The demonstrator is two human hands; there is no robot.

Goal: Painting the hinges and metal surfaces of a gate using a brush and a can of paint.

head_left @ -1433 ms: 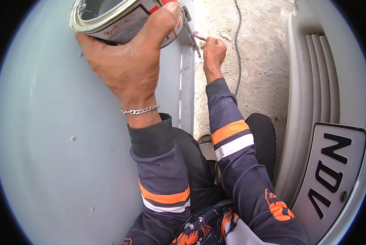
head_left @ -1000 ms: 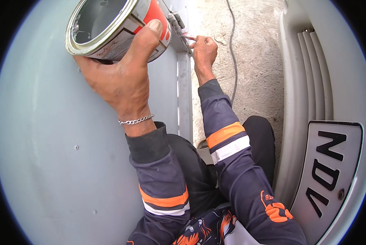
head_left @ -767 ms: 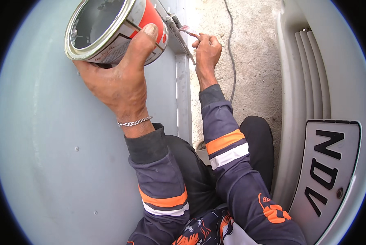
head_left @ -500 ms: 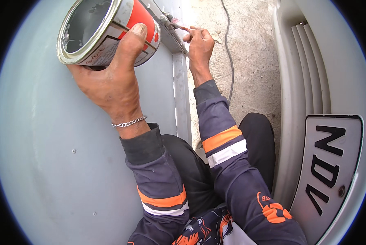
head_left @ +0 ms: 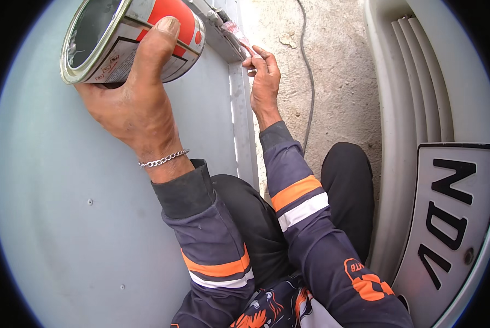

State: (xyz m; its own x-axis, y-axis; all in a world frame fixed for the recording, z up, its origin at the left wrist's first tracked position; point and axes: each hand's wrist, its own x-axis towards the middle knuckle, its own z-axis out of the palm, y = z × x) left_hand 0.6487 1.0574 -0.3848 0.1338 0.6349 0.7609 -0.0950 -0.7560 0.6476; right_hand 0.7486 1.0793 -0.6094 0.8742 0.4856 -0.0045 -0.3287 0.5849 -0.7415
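Observation:
My left hand (head_left: 138, 101) grips a round paint can (head_left: 116, 64) from below, thumb up along its red and white label. The can is tilted, its mouth turned to the left, and grey paint coats the inside. With my right hand (head_left: 264, 82) I pinch the reddish handle of a small paintbrush (head_left: 247, 49). The brush reaches the far edge of a large grey panel (head_left: 48, 191), beside the metal fittings (head_left: 219, 19) there. Its bristles are small and hard to make out against that edge.
Close on my right stands a light-coloured vehicle body (head_left: 390, 109) with a slatted vent (head_left: 422, 82) and a licence plate (head_left: 447, 218). A dark cable (head_left: 309, 71) runs over the rough concrete floor (head_left: 343, 82). My bent knees fill the gap between panel and vehicle.
My left hand and the can have shifted left and slightly up in view. My right hand has come a little lower and left, its brush now further down along the panel's edge.

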